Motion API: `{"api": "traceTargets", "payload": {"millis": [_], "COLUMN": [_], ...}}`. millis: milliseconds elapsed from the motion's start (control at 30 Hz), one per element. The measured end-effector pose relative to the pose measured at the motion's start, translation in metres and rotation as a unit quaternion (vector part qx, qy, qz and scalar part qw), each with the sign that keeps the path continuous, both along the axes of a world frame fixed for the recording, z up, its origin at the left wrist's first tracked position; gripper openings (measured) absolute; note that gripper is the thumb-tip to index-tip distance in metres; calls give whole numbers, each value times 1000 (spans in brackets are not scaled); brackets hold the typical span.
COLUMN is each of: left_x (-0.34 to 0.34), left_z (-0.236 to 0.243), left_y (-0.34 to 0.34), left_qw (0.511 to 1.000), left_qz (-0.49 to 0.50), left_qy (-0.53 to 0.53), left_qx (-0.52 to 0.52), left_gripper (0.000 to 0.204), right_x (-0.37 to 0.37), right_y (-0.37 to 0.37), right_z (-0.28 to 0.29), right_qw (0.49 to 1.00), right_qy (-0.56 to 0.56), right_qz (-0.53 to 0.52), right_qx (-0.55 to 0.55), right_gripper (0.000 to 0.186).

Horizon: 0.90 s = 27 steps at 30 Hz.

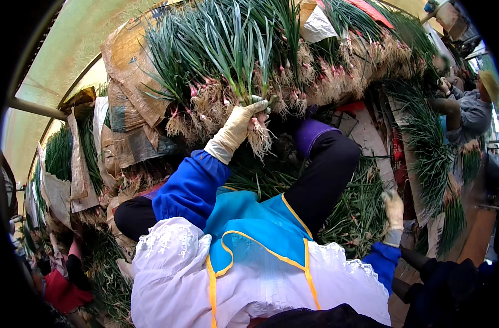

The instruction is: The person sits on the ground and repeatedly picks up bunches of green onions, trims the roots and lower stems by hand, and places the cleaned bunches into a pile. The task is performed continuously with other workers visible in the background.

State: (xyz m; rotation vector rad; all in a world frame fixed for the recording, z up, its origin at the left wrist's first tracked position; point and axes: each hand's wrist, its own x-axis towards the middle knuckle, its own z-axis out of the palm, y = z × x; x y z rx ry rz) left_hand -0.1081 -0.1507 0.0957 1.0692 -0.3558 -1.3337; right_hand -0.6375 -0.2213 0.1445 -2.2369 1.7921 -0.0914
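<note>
My left hand, in a cream glove, is closed round a few spring onions. Their green leaves point away from me, and pale roots hang below the fist. Just beyond lies a thick row of spring onions with pinkish bulbs and tangled roots. My right hand, gloved too, is low on the right, beside a heap of loose green leaves. Its fingers are turned away and too small to make out, so whether they hold anything does not show.
Brown sacking covers part of the bundles at the left. More spring onions lie in a long pile on the right, near a person in a hat. Another person in red sits lower left. Cardboard lies beyond my raised knee.
</note>
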Motion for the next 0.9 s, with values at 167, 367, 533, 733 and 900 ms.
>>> {"api": "traceTargets", "payload": {"millis": [167, 367, 533, 733, 900], "left_x": [-31, -43, -38, -29, 0], "left_z": [15, -3, -29, -31, -29], "left_y": [39, 63, 62, 59, 82], "left_qw": [998, 991, 976, 965, 967], "left_qz": [-59, 100, 170, 216, 227], "left_qy": [-3, -34, -52, -17, -24], "left_qx": [38, 81, 128, 151, 109], "left_gripper": [16, 7, 8, 7, 9], "right_x": [293, 466, 468, 458, 401], "right_y": [-34, -6, 23, 29, -42], "right_z": [63, -86, -92, -94, -68], "right_qw": [888, 763, 744, 400, 589], "right_qy": [-410, -573, -599, -770, -738], "right_qz": [91, 37, -33, -170, 37], "right_qx": [186, 297, 295, 467, 328], "right_gripper": [66, 21, 29, 13, 17]}}
